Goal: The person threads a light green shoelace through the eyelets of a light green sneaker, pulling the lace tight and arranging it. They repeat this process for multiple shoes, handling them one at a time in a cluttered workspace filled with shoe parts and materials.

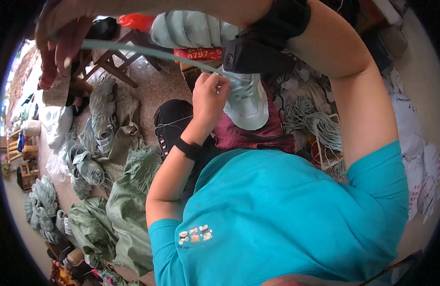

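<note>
A pale mint-green sneaker point(246, 112) rests toe toward me on dark red cloth over my lap. Its flat pale-green shoelace point(153, 51) stretches taut from the eyelets to the upper left. My right hand point(62, 40) is far out at that end, its fingers closed round the lace; blur and the frame's edge hide part of it. Close against the shoe's lacing, my left hand point(210, 93) has its thumb and fingers pinched together. What lies between those fingertips is hidden. A black device on a strap point(258, 52) sits on my right wrist.
Beyond the shoe are a stack of pale-green shoe pieces point(193, 29) and a red box point(198, 53). A wooden stool point(112, 64) stands to their left. Bundled laces point(320, 126) lie right of my lap; green sacks point(131, 209) and more bundles cover the left floor. White sacks point(413, 152) line the right.
</note>
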Available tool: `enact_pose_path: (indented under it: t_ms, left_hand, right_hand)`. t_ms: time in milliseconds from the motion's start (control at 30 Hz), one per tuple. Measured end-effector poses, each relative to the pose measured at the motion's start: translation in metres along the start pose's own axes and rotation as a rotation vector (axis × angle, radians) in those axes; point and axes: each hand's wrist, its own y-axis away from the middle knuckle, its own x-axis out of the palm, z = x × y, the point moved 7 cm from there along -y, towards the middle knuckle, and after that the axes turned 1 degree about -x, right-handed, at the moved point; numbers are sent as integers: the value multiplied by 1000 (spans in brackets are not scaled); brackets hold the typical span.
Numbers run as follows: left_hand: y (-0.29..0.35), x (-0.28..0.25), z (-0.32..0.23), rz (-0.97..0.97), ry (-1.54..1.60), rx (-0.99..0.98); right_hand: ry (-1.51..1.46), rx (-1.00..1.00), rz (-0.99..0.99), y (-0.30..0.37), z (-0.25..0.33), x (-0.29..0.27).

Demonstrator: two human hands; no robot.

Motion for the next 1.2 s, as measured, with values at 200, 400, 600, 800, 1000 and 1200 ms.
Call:
enact_pose_path:
  t_ms: [200,400,600,800,1000,1200]
  left_hand:
    - [-5,24,-15,25,-142,138]
    - [-8,26,-14,43,-197,159]
    - [-9,17,-17,-67,-274,165]
    - [-9,31,-24,-51,-304,136]
    - [-10,31,-17,22,-211,67]
    - [-5,22,-13,147,238,-38]
  right_hand:
    - [104,140,157,21,50,15]
    - [260,489,331,105,-14,8]
    - [1022,709,653,298,-59,-48]
    - [822,936,290,373,-40,-39]
    - [578,1107,-108,393,-46,-46]
    - [923,829,-179,379,-12,-58]
